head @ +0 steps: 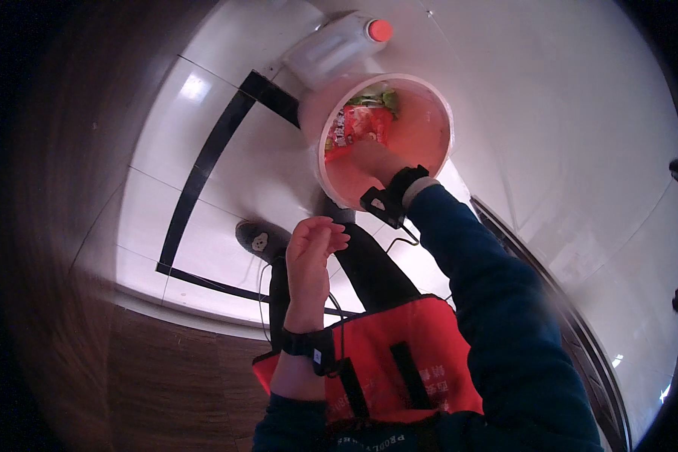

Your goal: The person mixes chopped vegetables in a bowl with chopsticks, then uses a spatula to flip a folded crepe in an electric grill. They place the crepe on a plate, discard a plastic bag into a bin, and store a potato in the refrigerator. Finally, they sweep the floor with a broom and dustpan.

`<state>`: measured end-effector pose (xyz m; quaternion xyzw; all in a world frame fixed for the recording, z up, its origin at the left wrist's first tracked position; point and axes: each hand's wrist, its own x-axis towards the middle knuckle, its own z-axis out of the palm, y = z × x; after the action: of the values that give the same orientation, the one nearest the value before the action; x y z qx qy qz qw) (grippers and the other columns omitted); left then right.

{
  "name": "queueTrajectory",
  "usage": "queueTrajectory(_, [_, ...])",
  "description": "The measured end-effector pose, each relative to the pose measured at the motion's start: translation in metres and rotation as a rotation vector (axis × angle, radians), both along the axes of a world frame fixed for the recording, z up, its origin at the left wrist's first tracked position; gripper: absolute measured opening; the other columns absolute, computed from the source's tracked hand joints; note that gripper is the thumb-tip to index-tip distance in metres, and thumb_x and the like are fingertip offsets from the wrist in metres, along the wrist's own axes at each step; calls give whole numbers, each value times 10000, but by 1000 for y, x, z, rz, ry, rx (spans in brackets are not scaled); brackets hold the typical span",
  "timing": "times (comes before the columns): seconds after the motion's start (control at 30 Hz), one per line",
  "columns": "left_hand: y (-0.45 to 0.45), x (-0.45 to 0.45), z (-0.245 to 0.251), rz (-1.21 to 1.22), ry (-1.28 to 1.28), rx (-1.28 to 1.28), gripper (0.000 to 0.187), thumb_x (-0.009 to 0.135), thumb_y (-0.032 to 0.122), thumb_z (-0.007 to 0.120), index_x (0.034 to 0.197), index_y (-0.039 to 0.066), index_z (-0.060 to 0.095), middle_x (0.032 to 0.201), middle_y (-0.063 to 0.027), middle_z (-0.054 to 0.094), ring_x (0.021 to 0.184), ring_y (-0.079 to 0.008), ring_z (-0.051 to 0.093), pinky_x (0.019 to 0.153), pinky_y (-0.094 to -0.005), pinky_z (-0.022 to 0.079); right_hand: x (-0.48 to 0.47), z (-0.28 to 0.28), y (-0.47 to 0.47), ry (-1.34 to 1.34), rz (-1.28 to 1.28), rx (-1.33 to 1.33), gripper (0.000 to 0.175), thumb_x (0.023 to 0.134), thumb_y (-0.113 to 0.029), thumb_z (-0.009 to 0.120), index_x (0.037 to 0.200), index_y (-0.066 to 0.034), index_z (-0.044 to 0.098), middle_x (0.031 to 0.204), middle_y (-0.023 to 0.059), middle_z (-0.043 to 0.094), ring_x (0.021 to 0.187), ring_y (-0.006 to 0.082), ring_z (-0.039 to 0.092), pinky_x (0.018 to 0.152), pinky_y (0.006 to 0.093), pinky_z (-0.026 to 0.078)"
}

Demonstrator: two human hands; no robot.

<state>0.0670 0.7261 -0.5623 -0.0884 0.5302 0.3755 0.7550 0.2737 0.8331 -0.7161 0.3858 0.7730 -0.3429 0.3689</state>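
Note:
A pink plastic bucket (442,113) stands on the floor in front of me. Inside it lies a red printed plastic packet (367,121) that bears writing, with green leafy scraps (392,103) beside and above it. My right hand (376,160) reaches down into the bucket at the packet's lower edge. Its fingers are hard to make out, so whether they grip the packet is unclear. My left hand (311,257) hovers over my legs, near side of the bucket, loosely curled and holding nothing. Both wrists wear black strapped devices.
Behind the bucket, a translucent plastic jug (333,48) with a red cap leans or lies by the pale wall. A brown wood-grain panel (164,373) is at the lower left. Dark tile strips (198,164) cross the white floor. Cables hang from both wrist devices, and a red apron (384,350) covers my lap.

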Motion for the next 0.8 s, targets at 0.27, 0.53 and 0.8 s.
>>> queueTrajectory(0.27, [-1,-1,-3,25,5,24,165,940,97,458,1056,15,541,957,-127,626,830,-209,624,777,-336,505,30,7,-11,144,-544,91,210,814,-97,505,930,-23,663,923,172,661,888,335,634,770,420,494])
queueTrajectory(0.53, [-7,-5,-7,71,18,98,174,945,118,472,1069,20,545,936,-122,634,823,-213,623,764,-334,502,32,163,-7,266,-597,550,148,845,-181,569,884,-49,622,891,153,621,817,353,610,688,434,502])
queueTrajectory(0.8, [-49,-24,65,18,182,42,153,952,124,466,925,17,572,885,-107,621,811,-195,617,736,-302,507,14,281,-42,291,-721,411,131,842,-102,554,940,-37,611,975,156,614,826,344,611,737,415,505])
